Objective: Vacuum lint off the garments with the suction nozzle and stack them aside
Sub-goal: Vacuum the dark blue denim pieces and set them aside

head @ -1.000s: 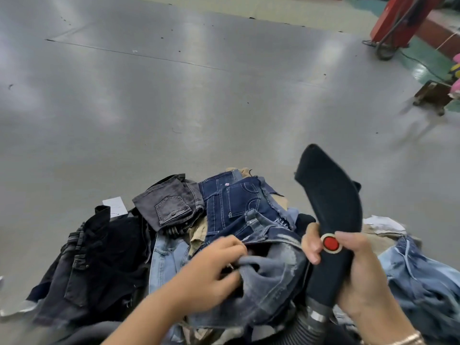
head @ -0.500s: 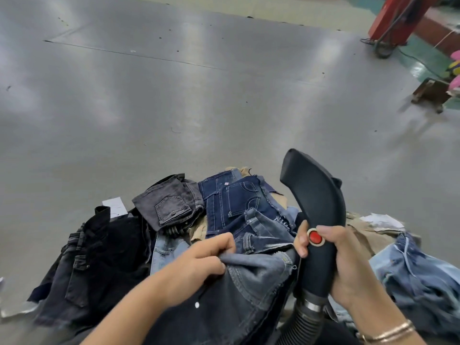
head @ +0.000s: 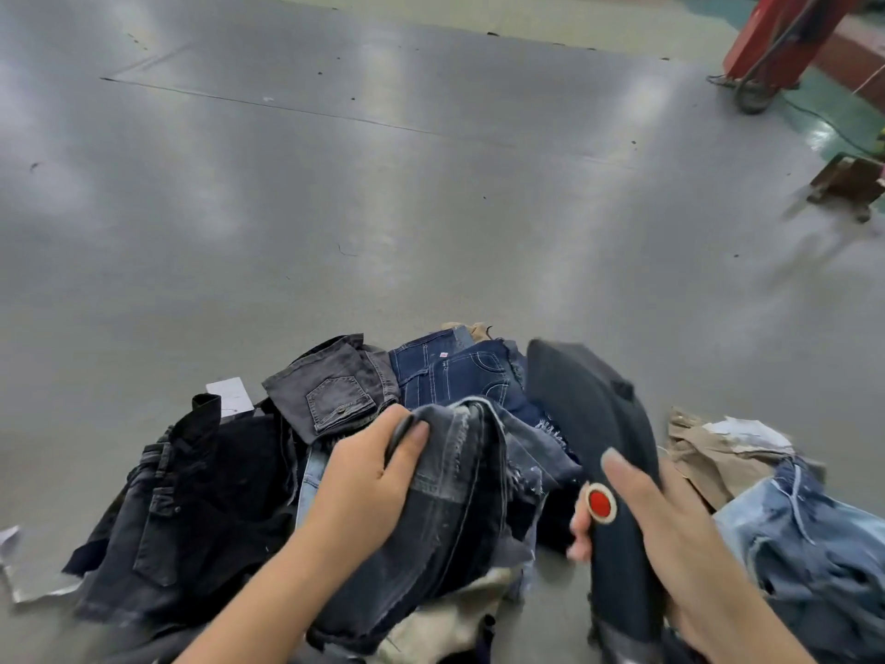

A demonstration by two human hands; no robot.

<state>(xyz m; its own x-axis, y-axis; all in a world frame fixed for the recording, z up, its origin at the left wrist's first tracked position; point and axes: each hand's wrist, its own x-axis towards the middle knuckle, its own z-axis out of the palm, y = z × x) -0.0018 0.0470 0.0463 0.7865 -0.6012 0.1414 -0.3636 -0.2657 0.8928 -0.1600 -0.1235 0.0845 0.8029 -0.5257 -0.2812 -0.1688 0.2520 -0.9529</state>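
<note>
The left hand point(head: 368, 476) grips a bunched pair of faded grey-blue denim jeans point(head: 459, 510), thumb on top of the fold and fingers curled underneath; the cloth is washed pale along its seams and frayed at the raw edges, and it sits on top of the heap of garments near the lower middle of the view. The right hand point(head: 670, 524) is wrapped round the curved black plastic suction nozzle point(head: 594, 414), thumb on the near side and fingers stretched along the far side of the handle. A round red button with a pale ring point(head: 600, 503) sits on the handle between thumb and fingers. The nozzle rises from the lower right and bends left, its mouth above the dark navy jeans with white stitching point(head: 459, 376); motion blur softens its outline. Left of those lies a folded charcoal denim piece with a back pocket point(head: 335, 385), and further left a black garment point(head: 206, 496). Light blue denim point(head: 809, 543) and khaki cloth point(head: 709, 452) lie to the right. Everything rests on a shiny grey metal table point(head: 335, 184)
</note>
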